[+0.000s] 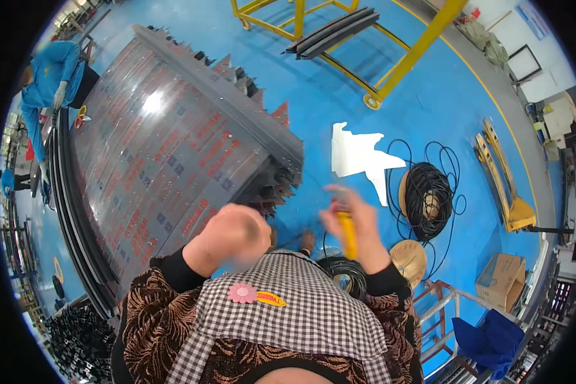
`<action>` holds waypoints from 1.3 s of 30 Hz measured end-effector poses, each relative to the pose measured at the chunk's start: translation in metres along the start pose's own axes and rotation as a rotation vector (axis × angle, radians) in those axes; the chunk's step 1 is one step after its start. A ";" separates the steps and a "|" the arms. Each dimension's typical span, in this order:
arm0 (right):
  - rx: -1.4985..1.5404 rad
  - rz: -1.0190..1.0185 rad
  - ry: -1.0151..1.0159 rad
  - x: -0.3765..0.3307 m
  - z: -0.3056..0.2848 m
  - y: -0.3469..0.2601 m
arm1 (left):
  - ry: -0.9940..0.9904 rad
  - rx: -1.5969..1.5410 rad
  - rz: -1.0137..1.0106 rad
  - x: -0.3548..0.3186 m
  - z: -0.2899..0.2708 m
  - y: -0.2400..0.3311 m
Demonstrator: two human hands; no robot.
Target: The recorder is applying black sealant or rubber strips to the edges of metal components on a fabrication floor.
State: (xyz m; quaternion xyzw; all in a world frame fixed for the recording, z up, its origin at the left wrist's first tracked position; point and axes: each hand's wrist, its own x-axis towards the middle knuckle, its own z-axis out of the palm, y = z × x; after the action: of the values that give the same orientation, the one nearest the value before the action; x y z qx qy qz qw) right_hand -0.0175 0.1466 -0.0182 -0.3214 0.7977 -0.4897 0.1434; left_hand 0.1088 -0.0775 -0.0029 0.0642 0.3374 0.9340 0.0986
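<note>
Your right hand is curled around a yellow-handled tool, its handle slanting down along the palm side, with a touch of red near its top; the working end is too blurred to make out. The tool sits to the right of your left hand, well apart from it, and shows against the blue floor past your apron. Your left hand is raised with its fingers bent inward (motion smears it, so I cannot tell how tightly it is closed or whether it has hold of anything). On your left, a large stack of grey panels, covered in printed film, spreads away from you; in this view its near end comes right up beside your left hand and is the bulkiest obstacle on that side. Long dark strips run along its far left edge, where a co-worker in blue with pale gloves leans in, near orange-handled scissors. Below your right hand, a dark coil shows partly behind your apron and forearm. Further right stands a reel of black cable, loose loops straying around it, with a white sheet just beside it. Beyond are a yellow pallet truck and an open cardboard box.
</note>
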 end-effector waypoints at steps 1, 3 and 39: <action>-0.090 -0.055 -0.132 0.012 0.022 -0.010 | -0.085 -0.021 0.004 -0.009 -0.002 0.002; -0.319 -0.177 -0.259 0.034 0.074 -0.025 | -0.188 -0.042 0.020 -0.019 -0.003 0.011; 0.590 0.524 0.255 -0.068 0.037 -0.034 | -0.436 2.599 0.341 0.103 -0.190 0.140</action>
State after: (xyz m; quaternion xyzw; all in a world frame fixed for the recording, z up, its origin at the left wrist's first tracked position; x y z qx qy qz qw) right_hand 0.0664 0.1548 -0.0125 0.0110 0.6893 -0.6802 0.2492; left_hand -0.0466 -0.2767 -0.0525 0.2999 0.9440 -0.0945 -0.1001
